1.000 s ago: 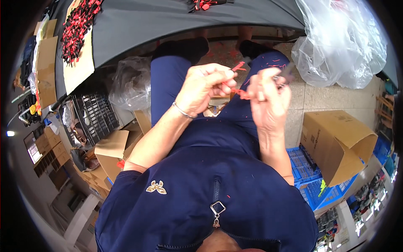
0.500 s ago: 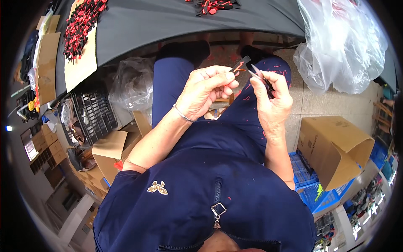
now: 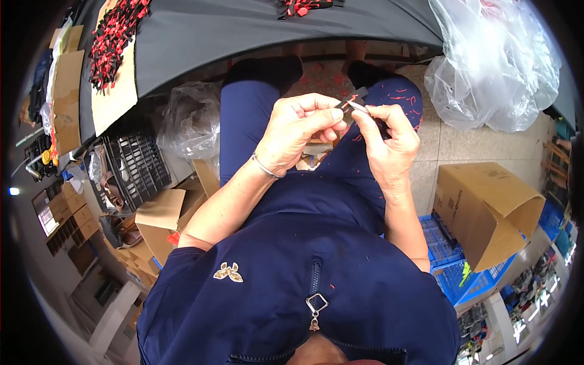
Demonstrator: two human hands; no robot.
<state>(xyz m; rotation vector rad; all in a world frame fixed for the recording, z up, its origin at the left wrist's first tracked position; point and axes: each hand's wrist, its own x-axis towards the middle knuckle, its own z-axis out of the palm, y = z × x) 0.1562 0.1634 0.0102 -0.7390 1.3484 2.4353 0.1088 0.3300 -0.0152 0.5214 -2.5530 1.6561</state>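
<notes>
Above my lap, my left hand (image 3: 298,132) is closed, pinching a small black fabric strip (image 3: 361,93) with red thread on it between thumb and fingers. My right hand (image 3: 392,146) is closed around small thread snips (image 3: 356,106). Their blade tips lie against the strip at the red thread, close to my left fingertips; whether the blades are closed is too small to tell. The handles are mostly hidden in the right palm. Red thread bits (image 3: 399,97) are scattered on my right trouser leg.
Ahead is a black-covered table (image 3: 274,30) with a pile of black-and-red pieces (image 3: 118,45) on cardboard (image 3: 118,111) and a smaller pile (image 3: 309,7). A clear plastic bag (image 3: 499,67) hangs at right. Below it, a cardboard box (image 3: 471,194) sits on a blue crate (image 3: 453,283).
The snips have moved left and inward, from beside the strip onto its red thread. My right hand has come closer to my left, which has barely moved.
</notes>
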